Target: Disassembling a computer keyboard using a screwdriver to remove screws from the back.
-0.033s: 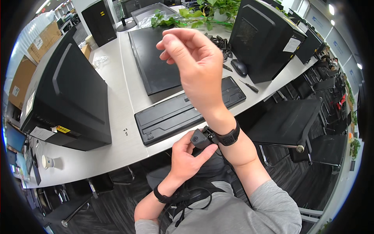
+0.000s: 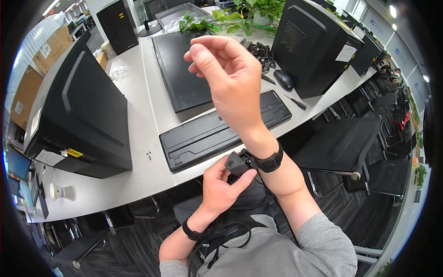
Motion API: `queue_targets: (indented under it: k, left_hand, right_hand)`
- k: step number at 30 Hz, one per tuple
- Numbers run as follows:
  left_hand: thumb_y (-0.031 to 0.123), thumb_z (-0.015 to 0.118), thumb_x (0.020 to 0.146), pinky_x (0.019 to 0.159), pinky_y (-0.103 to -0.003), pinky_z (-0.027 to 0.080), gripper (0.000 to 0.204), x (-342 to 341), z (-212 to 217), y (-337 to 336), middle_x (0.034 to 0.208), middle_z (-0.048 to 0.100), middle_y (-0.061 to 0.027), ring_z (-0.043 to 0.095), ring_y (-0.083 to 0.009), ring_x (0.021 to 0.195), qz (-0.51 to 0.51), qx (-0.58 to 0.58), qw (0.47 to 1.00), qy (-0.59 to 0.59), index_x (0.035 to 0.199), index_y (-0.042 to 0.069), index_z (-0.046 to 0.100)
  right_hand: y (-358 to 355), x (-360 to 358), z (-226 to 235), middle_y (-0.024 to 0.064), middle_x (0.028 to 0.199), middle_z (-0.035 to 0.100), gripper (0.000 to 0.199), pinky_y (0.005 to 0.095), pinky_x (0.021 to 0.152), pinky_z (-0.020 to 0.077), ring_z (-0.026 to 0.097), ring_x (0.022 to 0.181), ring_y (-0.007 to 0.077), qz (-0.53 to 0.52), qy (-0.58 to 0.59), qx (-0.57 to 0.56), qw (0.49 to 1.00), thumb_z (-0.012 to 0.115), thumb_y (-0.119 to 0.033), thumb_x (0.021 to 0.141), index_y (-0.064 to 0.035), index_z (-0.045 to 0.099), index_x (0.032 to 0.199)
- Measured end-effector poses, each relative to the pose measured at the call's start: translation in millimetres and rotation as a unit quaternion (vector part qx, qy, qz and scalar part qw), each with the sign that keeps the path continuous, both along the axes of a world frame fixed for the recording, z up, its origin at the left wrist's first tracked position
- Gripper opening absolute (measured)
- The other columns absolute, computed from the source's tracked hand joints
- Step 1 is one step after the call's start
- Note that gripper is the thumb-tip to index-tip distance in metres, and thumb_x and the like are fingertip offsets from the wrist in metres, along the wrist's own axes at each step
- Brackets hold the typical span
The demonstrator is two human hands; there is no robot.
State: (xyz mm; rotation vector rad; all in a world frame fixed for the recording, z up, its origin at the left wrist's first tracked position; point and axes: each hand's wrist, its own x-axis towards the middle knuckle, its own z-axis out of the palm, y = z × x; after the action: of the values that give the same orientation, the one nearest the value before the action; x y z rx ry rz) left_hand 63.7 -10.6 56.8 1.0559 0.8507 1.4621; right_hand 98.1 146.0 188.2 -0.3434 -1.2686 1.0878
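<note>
- Black small device (image 2: 236, 163) on a wrist strap (image 2: 270, 161), pinched by left hand (image 2: 220, 187) fingers, just off the tabletop's (image 2: 138, 138) near edge.
- Right hand (image 2: 230, 76) raised, fingers loosely curled, holding nothing.
- Keyboard (image 2: 221, 131) lies along that edge.

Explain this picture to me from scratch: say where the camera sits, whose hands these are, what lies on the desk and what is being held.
The camera is worn on a person's head and looks down through a fisheye lens, so straight edges bend. Both bare hands are that person's own. The right hand is raised, fingers loosely curled, holding nothing that shows. The left hand pinches a small black box-shaped device on the black wrist strap around the right wrist. Below lies a long grey desk with a flat black keyboard, a black computer mouse, a flat black panel and two black computer towers, one lying at left, one at right.
</note>
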Motion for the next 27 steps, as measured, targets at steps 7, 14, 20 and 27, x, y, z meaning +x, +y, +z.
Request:
queue_targets:
  k: [7,14,20,27]
  left_hand:
    - [0.010,0.084,0.095,0.091,-0.027,0.056,0.032,-1,-5,-7,0.104,0.079,-0.0060,0.071,-0.0101,0.100,0.012,-0.050,0.998,0.043,0.122,-0.005,0.073]
    - [0.006,0.079,0.099,0.103,-0.032,0.054,0.028,-2,-13,-5,0.119,0.076,-0.0081,0.067,-0.0119,0.111,-0.051,-0.030,0.998,-0.002,0.123,-0.004,0.072]
    - [0.006,0.078,0.099,0.105,-0.035,0.053,0.027,-3,-18,-7,0.120,0.076,-0.0061,0.067,-0.0136,0.113,-0.072,-0.035,0.997,0.004,0.124,-0.002,0.072]
    - [0.009,0.078,0.100,0.105,-0.032,0.053,0.030,-8,-18,-12,0.121,0.075,-0.0045,0.067,-0.0118,0.112,-0.072,-0.036,0.997,0.018,0.128,-0.001,0.072]
  right_hand:
    - [13,1,-12,0.0040,0.088,0.072,0.015,0.0253,0.067,0.0540,0.068,0.073,0.0112,-0.197,-0.138,0.242,0.940,0.077,-0.006,0.094,-0.0004,0.075,0.108]
    - [-3,-3,-11,0.0054,0.085,0.073,0.012,0.0251,0.062,0.0523,0.064,0.066,0.0098,-0.077,-0.088,0.168,0.979,0.075,-0.003,0.093,0.0008,0.074,0.104]
    - [-15,3,-13,0.0048,0.088,0.075,0.014,0.0233,0.068,0.0542,0.067,0.074,0.0080,-0.017,-0.112,0.096,0.989,0.074,-0.003,0.095,0.0021,0.075,0.109]
    - [-24,2,-13,0.0071,0.096,0.076,0.017,0.0233,0.071,0.0574,0.071,0.084,0.0083,-0.007,-0.181,0.123,0.976,0.074,-0.001,0.098,0.0045,0.074,0.114]
